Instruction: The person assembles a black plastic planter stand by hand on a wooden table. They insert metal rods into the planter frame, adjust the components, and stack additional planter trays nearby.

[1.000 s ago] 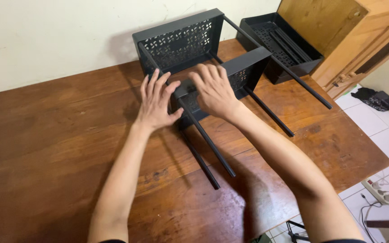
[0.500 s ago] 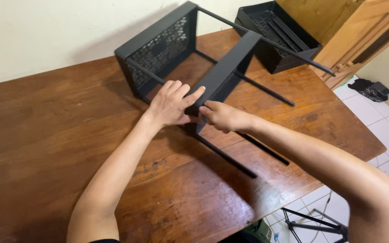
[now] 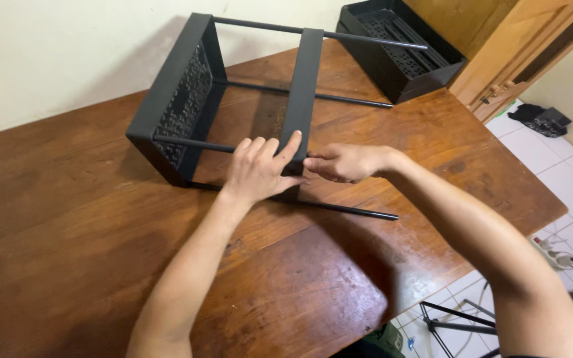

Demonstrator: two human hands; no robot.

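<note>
A black metal rack [image 3: 180, 106] lies on its side on the brown wooden table [image 3: 67, 219]. It has two perforated trays joined by thin black rods. My left hand [image 3: 256, 169] rests against the near end of the narrower tray [image 3: 302, 86], fingers spread on its edge. My right hand [image 3: 343, 162] pinches the same tray's near corner from the right side. One rod [image 3: 356, 211] sticks out along the table toward the right.
A third black perforated tray [image 3: 399, 56] with loose rods inside sits at the table's far right corner, next to a wooden door. White floor tiles, a power strip [image 3: 555, 255] and a black stand lie beyond the table's right edge.
The rack has turned counter-clockwise and rolled onto its side. Both hands moved from the top of the small tray to its near end.
</note>
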